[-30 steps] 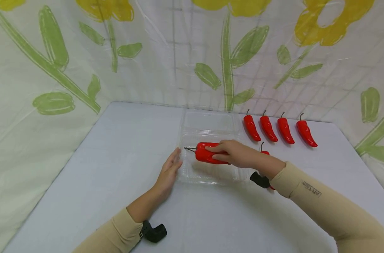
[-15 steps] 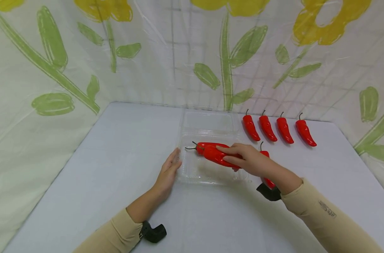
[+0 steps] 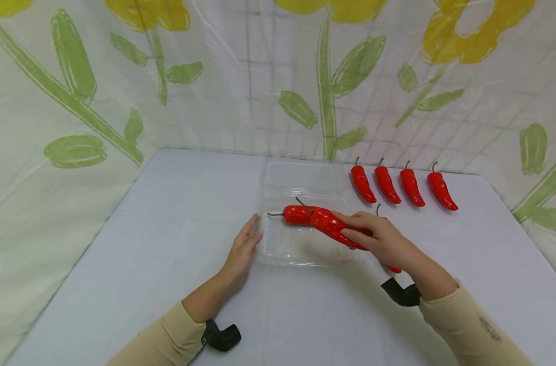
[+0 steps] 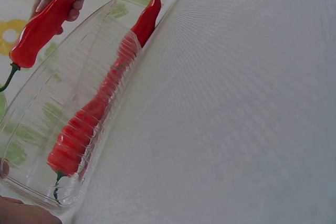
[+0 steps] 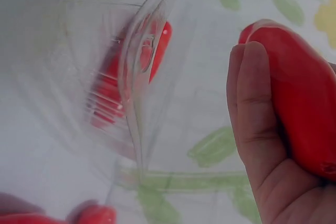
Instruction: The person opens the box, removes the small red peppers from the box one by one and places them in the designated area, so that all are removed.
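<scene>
A clear plastic clamshell box (image 3: 282, 254) lies unfolded on the table, one red chili pepper (image 3: 297, 215) lying sideways in its near half. My left hand (image 3: 241, 254) rests against the box's left side with fingers extended. My right hand (image 3: 383, 239) grips a second red chili pepper (image 3: 329, 223) above the right part of the box. The stem of this held pepper points up and left. It overlaps the right end of the lying pepper in the head view. In the right wrist view, fingers (image 5: 254, 87) wrap along the held pepper (image 5: 299, 93).
Several red chili peppers (image 3: 410, 188) stand in a slanted row at the back right. Another pepper (image 3: 392, 268) lies right of the box, mostly hidden behind the right hand. The box's lid half (image 3: 303, 175) lies toward the back, near the flowered curtain (image 3: 232, 101).
My right hand has drawn right and slightly toward me with its pepper, whose stem has swung upward. The pepper lying in the box has come into view. My left hand stays put.
</scene>
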### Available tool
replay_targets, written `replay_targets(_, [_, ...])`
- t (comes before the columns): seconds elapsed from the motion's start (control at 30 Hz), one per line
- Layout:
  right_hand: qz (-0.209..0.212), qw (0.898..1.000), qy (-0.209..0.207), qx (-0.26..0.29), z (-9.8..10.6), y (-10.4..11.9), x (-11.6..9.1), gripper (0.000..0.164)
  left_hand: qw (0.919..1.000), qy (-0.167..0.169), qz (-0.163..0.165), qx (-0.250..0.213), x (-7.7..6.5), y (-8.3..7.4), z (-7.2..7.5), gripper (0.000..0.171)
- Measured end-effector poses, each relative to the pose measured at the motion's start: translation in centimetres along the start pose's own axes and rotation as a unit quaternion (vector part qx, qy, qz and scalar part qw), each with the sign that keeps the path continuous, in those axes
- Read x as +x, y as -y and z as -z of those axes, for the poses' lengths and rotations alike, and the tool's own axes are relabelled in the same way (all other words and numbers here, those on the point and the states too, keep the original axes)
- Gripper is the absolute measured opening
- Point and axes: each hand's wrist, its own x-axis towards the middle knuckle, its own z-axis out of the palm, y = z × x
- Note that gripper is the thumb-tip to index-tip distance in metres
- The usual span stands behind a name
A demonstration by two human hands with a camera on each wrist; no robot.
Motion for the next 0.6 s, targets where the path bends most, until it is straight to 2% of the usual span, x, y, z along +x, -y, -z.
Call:
replay_targets(0.23, [-0.001, 0.999, -0.039, 0.022, 0.1, -1.0, -1.2, 0.045, 1.0, 0.001, 0.003, -0.001, 0.0, 0.0, 0.1, 0.055])
replay_targets(0.6, [-0.036, 0.995, -0.061, 0.067, 0.1, -2.7, -2.9, 0.049, 1.0, -0.001, 0.006, 0.0, 0.0, 0.0, 0.1, 0.055])
